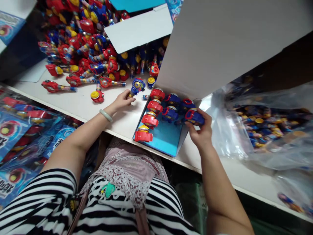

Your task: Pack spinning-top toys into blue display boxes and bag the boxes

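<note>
My left hand (124, 100) is closed on the handle end of a blue toy (138, 85) with a round, colourful face, held just above the table. My right hand (201, 129) grips another blue toy (194, 117) with a red loop, at the right side of an open display box (166, 133) with a bright blue floor. Inside the box, a column of red toys (150, 119) with yellow parts runs along the left side. Beside them stand several blue toys (170, 113). The lower parts of the toys in the box are hidden.
A big heap of red and blue toys (85, 42) covers the back left. The box's tall white lid (210, 42) stands up behind it. Clear plastic bags (230, 130) of small colourful pieces lie to the right. Packed bags (14, 130) sit below the table's left edge.
</note>
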Demonstrator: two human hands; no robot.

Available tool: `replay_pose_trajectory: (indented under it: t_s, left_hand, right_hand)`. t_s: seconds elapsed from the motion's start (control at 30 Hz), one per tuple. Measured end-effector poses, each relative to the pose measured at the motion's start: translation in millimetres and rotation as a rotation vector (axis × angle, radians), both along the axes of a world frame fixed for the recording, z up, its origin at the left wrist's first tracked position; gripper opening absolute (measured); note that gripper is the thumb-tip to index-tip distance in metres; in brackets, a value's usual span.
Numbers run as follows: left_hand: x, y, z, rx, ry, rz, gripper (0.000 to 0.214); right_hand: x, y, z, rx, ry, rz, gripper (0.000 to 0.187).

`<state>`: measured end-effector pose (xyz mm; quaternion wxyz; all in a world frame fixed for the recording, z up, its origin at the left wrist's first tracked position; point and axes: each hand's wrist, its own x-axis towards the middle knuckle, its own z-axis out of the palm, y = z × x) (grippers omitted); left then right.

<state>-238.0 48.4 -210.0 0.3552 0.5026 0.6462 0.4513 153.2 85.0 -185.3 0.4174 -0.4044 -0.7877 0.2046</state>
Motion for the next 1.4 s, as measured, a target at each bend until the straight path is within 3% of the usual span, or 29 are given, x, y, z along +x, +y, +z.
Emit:
replay_pose_trajectory:
  t_s: [0.13, 0.3, 0.43, 0.6, 0.7, 0.77, 0.87, 0.97, 1.03, 1.07, 1.13, 1.2, 1.3, 1.4]
  left_hand:
    - [4.5, -19.9, 18.5, 0.083, -0.252, -0.168, 0.028]
    - [13.8, -31.3, 33.2, 0.159, -0.386, -0.107, 0.025]
    - [22.8, -36.3, 41.1, 0.209, -0.42, -0.074, 0.028]
    - [30.8, -44.0, 43.5, 0.353, -0.392, -0.119, 0.026]
    - [43.4, -47.6, 52.4, 0.473, -0.275, -0.218, 0.03]
    - [61.3, -50.5, 67.2, 0.549, -0.129, -0.284, 0.031]
    - [96.3, -53.8, 96.4, 0.6, 0.127, -0.416, 0.032]
    - [107.9, -46.0, 109.6, 0.589, 0.246, -0.576, 0.038]
    - [84.3, -28.5, 97.9, 0.604, 0.192, -0.517, 0.044]
    - [62.6, -16.6, 85.9, 0.613, 0.143, -0.414, 0.043]
    - [5.8, 8.4, 54.7, 0.627, 0.044, -0.102, 0.033]
    - [-55.1, 25.1, 23.9, 0.505, 0.051, 0.24, 0.028]
    - [-122.6, 19.6, -1.6, 0.266, 0.252, 0.597, 0.041]
    - [-145.0, -13.4, -1.3, 0.034, 0.422, 0.693, 0.061]
  right_hand:
    - [-2.6, -0.5, -7.9, 0.013, 0.049, -0.048, 0.067]
    - [-4.1, -4.5, -12.3, 0.141, 0.049, -0.024, 0.066]
    - [-1.5, -11.8, -7.4, 0.159, -0.122, 0.054, 0.064]
    - [-1.4, -17.7, -4.9, 0.104, -0.374, 0.013, 0.053]
    - [-5.3, -21.7, 15.4, 0.119, -0.532, -0.124, 0.062]
    - [-16.0, -28.6, 39.7, 0.139, -0.477, -0.138, 0.08]
    - [-43.7, -43.0, 75.1, 0.151, -0.16, 0.047, 0.1]
    - [-59.3, -54.1, 84.9, 0.212, 0.156, 0.107, 0.087]
    - [-52.2, -58.0, 72.9, 0.242, 0.223, 0.081, 0.075]
    - [-45.1, -59.4, 62.7, 0.235, 0.204, 0.071, 0.071]
    - [-31.1, -62.1, 38.7, 0.2, 0.121, 0.069, 0.069]
    - [-25.0, -65.1, 17.9, 0.198, 0.056, 0.083, 0.069]
    - [-31.1, -69.1, 6.0, 0.239, 0.004, 0.111, 0.072]
    - [-37.6, -71.2, 13.5, 0.214, -0.091, 0.129, 0.07]
